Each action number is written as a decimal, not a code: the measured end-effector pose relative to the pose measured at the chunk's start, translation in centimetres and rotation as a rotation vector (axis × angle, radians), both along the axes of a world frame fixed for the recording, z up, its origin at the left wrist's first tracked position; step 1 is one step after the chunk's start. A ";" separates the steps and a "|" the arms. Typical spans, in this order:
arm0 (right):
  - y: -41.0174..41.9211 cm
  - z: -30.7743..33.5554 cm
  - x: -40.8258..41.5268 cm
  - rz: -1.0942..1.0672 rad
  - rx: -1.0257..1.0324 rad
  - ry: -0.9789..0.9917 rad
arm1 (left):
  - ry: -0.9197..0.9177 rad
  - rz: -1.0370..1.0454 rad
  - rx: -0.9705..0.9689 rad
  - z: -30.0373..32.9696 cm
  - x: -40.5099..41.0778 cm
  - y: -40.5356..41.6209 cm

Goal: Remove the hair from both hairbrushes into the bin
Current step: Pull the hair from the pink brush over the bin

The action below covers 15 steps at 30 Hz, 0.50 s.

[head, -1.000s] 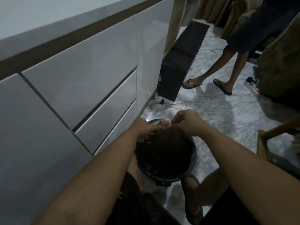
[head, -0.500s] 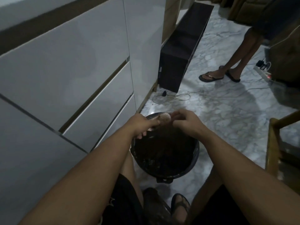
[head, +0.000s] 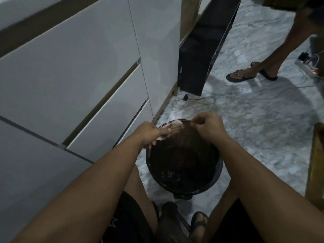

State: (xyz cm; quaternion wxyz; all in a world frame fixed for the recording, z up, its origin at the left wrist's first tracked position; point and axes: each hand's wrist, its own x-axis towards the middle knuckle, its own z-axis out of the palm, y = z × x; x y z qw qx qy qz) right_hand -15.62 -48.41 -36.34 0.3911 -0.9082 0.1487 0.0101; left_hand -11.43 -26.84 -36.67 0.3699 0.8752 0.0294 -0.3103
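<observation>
A round black bin (head: 218,170) stands on the marble floor between my knees. Over its far left rim my left hand (head: 149,133) grips a pale pink hairbrush (head: 172,126), bristles up and tilted toward the bin. My right hand (head: 206,126) hovers above the bin's far rim, just right of the brush head, with thumb and fingers pinched together. Thin strands of hair seem to run from that pinch down to the brush, though they are faint. Only one hairbrush is in view.
White drawer fronts (head: 70,76) fill the left side. A black panel (head: 206,46) leans against them beyond the bin, with a cable (head: 192,101) on the floor. Another person's feet in sandals (head: 245,74) stand at the far right. A wooden frame (head: 315,163) is at the right edge.
My right hand has pulled away from the brush head, up and to the right, with its fingers still pinched. The view has tilted further down.
</observation>
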 end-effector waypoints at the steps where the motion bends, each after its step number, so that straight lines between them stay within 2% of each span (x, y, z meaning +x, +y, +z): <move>1: -0.2 0.0 -0.1 -0.032 -0.008 -0.001 | -0.004 0.004 0.001 0.0 0.0 0.0; 5: -0.8 0.3 -0.3 -0.095 0.073 -0.007 | 0.004 0.004 0.006 -0.1 0.0 -0.2; 9: -0.1 0.8 -0.8 0.062 0.280 -0.022 | 0.008 -0.005 0.004 0.0 -0.1 -0.2; 15: 2.0 0.0 -0.9 0.211 0.157 -0.063 | 0.004 -0.057 -0.016 0.2 -0.4 -0.6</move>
